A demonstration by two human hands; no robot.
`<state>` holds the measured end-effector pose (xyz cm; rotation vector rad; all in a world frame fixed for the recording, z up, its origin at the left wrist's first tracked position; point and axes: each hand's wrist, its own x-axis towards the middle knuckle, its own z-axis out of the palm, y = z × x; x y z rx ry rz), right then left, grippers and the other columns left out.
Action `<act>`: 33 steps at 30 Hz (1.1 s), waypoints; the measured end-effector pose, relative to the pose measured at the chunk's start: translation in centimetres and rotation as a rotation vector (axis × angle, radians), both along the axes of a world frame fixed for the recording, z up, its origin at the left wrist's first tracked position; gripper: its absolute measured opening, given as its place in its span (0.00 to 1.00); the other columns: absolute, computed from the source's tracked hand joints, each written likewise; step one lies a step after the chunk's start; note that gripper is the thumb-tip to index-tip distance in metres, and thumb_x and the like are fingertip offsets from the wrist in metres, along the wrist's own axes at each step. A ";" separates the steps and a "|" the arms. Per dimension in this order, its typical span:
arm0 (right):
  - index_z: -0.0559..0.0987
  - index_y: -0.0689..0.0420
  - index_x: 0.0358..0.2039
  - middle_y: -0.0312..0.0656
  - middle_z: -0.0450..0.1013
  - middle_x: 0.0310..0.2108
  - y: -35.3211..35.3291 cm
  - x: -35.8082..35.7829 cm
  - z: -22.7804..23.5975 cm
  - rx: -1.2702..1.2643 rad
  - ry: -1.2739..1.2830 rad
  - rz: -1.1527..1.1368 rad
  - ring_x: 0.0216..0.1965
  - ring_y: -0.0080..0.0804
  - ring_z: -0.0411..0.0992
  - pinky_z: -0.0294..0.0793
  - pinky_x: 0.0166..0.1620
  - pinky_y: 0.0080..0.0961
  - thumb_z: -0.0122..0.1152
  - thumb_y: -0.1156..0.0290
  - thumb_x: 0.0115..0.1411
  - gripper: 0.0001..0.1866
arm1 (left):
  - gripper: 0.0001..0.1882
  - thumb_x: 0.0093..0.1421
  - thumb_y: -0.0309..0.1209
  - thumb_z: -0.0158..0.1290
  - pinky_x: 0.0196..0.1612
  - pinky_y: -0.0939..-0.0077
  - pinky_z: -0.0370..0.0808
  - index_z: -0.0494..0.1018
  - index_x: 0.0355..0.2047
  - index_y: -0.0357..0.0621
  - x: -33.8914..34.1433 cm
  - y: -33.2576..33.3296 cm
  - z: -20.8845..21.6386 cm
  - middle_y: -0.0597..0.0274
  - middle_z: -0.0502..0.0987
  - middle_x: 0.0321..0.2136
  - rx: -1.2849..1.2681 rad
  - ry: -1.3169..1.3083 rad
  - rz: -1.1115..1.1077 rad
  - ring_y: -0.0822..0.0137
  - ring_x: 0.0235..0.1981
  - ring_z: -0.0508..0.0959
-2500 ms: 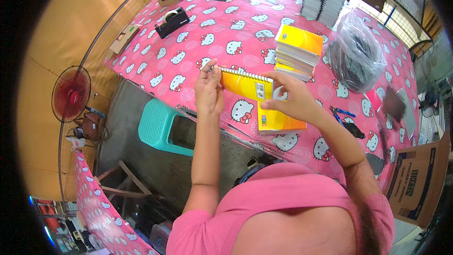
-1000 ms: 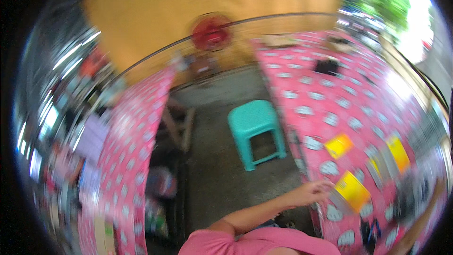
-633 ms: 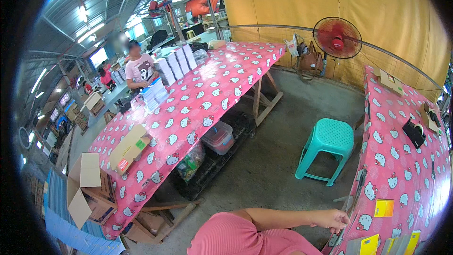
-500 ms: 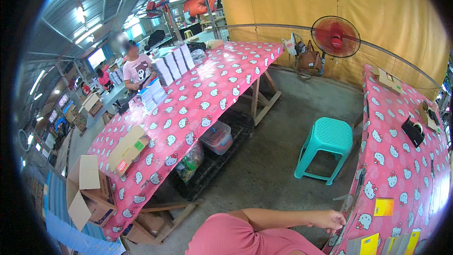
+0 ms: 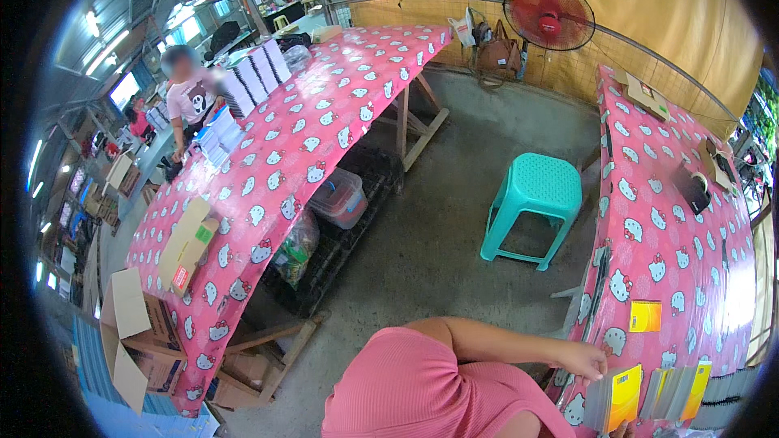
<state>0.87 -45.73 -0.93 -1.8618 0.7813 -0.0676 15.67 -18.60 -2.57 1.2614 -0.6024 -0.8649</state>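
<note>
My left hand reaches over the near edge of the pink-covered table on the right, its fingers loosely bent with nothing visible in them. Just beside its fingertips stands a row of booklets with a yellow cover. To the right is a second row of yellow-covered booklets. A single yellow booklet lies flat farther up the table. Only some fingertips of my right hand show at the lower edge, against the first booklet row; the rest of it is out of view.
A turquoise stool stands on the floor between this table and a long pink-covered table. That one bears book stacks and a cut carton. A tape dispenser sits on the right table. Across the long table stands a person.
My view has swung down and rightward. My left hand has moved from the table's edge to the yellow-covered booklets, and its fingers have loosened. Fingertips of my right hand have appeared.
</note>
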 end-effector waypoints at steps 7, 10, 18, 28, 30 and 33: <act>0.69 0.66 0.49 0.49 0.70 0.38 -1.4 0.8 -1.7 -0.418 -0.140 0.170 0.30 0.36 0.70 0.72 0.33 0.27 0.58 0.71 0.53 0.23 | 0.16 0.57 0.29 0.48 0.26 0.77 0.72 0.64 0.44 0.35 0.5 -2.9 0.9 0.59 0.73 0.23 0.036 -0.016 -0.043 0.70 0.24 0.75; 0.69 0.66 0.48 0.49 0.71 0.38 -1.3 1.3 -1.8 -0.419 -0.100 0.102 0.30 0.35 0.70 0.72 0.33 0.27 0.59 0.72 0.52 0.23 | 0.17 0.56 0.28 0.48 0.24 0.77 0.72 0.63 0.45 0.35 0.7 -4.1 0.6 0.59 0.73 0.22 0.032 0.016 -0.038 0.70 0.22 0.75; 0.70 0.68 0.45 0.50 0.72 0.33 -1.5 0.9 -0.6 -0.356 -0.301 -0.129 0.30 0.33 0.69 0.71 0.32 0.27 0.61 0.74 0.51 0.21 | 0.33 0.51 0.21 0.49 0.50 0.61 0.67 0.53 0.58 0.44 1.2 -8.8 -0.6 0.44 0.64 0.47 -0.212 -0.261 0.587 0.56 0.47 0.69; 0.68 0.65 0.42 0.49 0.70 0.30 4.8 2.4 0.3 -0.278 -0.441 -0.055 0.32 0.36 0.68 0.70 0.37 0.29 0.60 0.63 0.55 0.21 | 0.40 0.42 0.19 0.53 0.58 0.56 0.55 0.52 0.57 0.49 -0.7 -10.4 1.4 0.42 0.49 0.55 0.064 -0.754 0.204 0.44 0.56 0.54; 0.68 0.65 0.41 0.50 0.70 0.31 4.7 2.5 -0.3 -0.233 -0.458 -0.051 0.32 0.36 0.67 0.69 0.38 0.30 0.60 0.63 0.55 0.21 | 0.38 0.41 0.19 0.53 0.56 0.56 0.57 0.54 0.55 0.49 -1.4 -10.9 0.8 0.42 0.52 0.53 0.021 -0.932 0.438 0.43 0.54 0.57; 0.68 0.65 0.41 0.50 0.70 0.31 4.4 2.6 -1.0 -0.193 -0.469 -0.046 0.33 0.37 0.67 0.69 0.39 0.30 0.59 0.63 0.55 0.20 | 0.39 0.41 0.19 0.53 0.53 0.56 0.58 0.54 0.55 0.49 -0.6 -12.4 -2.4 0.43 0.55 0.49 -0.156 -0.827 0.538 0.44 0.51 0.59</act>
